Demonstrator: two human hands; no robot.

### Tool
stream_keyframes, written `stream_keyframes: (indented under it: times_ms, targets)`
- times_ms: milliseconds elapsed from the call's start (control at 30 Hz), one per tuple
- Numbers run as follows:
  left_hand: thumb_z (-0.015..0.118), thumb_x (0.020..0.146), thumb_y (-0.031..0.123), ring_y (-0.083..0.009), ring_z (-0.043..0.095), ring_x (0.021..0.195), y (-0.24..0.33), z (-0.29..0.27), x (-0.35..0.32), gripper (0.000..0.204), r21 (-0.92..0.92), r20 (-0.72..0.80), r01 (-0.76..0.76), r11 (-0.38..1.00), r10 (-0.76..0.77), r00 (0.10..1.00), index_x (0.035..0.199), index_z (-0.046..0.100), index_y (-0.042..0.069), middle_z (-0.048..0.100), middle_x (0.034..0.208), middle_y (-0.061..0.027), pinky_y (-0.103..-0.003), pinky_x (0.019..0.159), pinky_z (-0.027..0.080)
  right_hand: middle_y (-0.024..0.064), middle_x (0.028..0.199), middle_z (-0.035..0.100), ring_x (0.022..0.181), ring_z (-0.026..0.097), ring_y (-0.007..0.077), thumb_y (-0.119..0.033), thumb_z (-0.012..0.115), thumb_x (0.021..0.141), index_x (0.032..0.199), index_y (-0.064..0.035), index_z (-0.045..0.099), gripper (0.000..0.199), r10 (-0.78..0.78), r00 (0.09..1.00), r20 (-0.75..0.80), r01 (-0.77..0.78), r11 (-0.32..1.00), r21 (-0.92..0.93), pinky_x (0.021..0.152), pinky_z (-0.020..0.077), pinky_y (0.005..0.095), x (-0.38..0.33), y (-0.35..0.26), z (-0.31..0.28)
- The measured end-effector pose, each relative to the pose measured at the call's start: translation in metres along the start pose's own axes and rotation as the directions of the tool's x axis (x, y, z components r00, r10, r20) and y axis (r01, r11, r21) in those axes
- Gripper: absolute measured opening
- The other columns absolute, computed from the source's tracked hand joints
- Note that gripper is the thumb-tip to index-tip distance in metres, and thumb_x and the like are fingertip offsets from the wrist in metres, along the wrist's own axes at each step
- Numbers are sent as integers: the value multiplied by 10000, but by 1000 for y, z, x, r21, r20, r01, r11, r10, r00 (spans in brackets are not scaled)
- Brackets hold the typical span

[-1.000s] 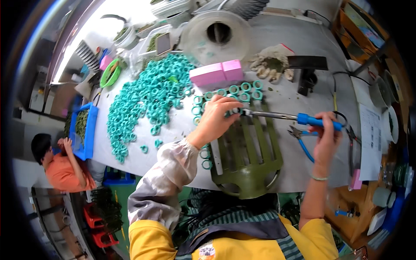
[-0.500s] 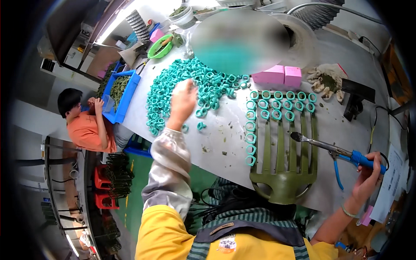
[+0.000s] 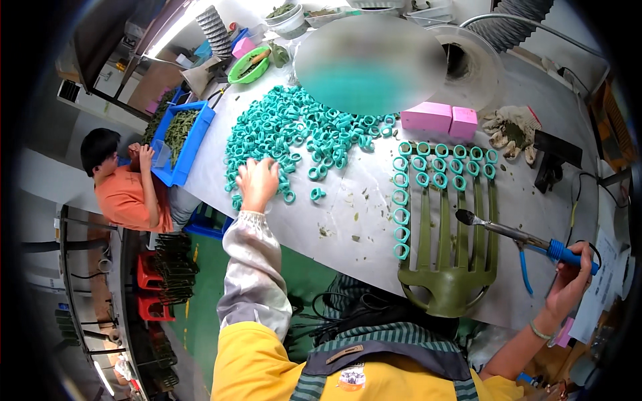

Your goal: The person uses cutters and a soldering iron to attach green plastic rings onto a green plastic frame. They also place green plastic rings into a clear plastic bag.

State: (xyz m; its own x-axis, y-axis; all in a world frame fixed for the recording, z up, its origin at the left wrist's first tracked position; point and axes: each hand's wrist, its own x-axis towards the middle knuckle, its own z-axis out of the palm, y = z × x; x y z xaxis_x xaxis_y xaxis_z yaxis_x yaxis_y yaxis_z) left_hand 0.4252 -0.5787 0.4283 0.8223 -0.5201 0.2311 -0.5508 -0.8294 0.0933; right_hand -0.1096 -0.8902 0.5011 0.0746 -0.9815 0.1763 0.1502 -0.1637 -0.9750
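Observation:
My left hand is over the near left edge of a heap of teal plastic rings, its fingers apart and among the loose rings. Whether a fingertip touches one, I cannot tell. On the right, my right hand is closed around the blue handle of a soldering iron with a broad, dark, spoon-like tip. That tip hovers over an olive-green slatted plastic part, like a chair back. Teal rings stand in rows across its far end, and a column of them runs down its left side.
Two pink blocks sit beyond the rows. A stained work glove and a black stand lie at the right. A blue bin of green pieces stands at the left, near a seated person in orange. A green bowl is farther back.
My left hand has come down and left, from above the heap's middle to its near left edge. The soldering iron stays in my right hand, almost unmoved. The view has shifted slightly.

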Motion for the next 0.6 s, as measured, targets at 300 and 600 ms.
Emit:
stream_keyframes:
  times_ms: [300, 600]
  targets:
    - [663, 848, 128, -296, 694, 804, 14, 14, 70, 213, -194, 54, 68, 979, -59, 997, 1045, 684, 50, 712, 846, -160, -391, 797, 554, 16, 763, 570, 577, 522, 86, -283, 577, 953, 868, -59, 603, 241, 35, 999, -31, -35, 999, 20, 544, 424, 203, -1, -7, -2]
    - [706, 862, 58, -158, 658, 964, 149, -73, 3, 309, -874, 232, -1, 485, 419, 878, 1167, 677, 22, 632, 1127, -71, -275, 872, 546, 75, 797, 640, 554, 586, 129, -221, 622, 930, 883, -16, 639, 211, -4, 999, -46, 8, 997, 81, 525, 498, 239, 1, -6, -6]
